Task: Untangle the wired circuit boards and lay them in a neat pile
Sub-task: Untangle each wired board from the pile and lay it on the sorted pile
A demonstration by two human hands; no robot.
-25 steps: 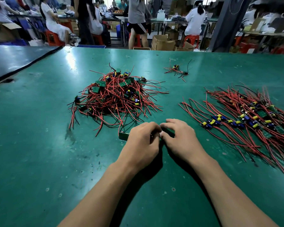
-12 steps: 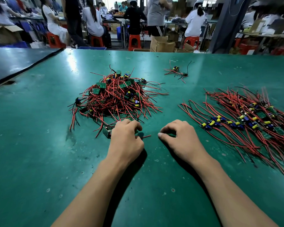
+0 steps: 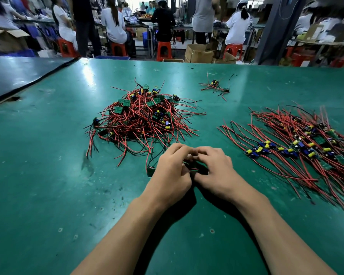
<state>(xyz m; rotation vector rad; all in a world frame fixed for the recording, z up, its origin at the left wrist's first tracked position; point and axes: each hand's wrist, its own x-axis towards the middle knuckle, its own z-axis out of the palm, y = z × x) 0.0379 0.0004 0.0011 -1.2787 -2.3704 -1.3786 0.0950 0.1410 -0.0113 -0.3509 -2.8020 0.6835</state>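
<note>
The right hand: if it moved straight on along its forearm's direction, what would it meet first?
Almost at once the left hand, whose fingers nearly touch the right hand's over the wired circuit board both seem to hold. Beyond it, probably the tangled heap; depth is unclear.

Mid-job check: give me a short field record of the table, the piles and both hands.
surface: green table
tangled heap: red-and-black-wired green circuit boards, centre
neat pile: same boards, wires laid parallel, right side
stray cluster: few wired boards, far side, apart
left hand: grip on single wired board, in front of heap
right hand: pinches its wires, beside left hand
</note>
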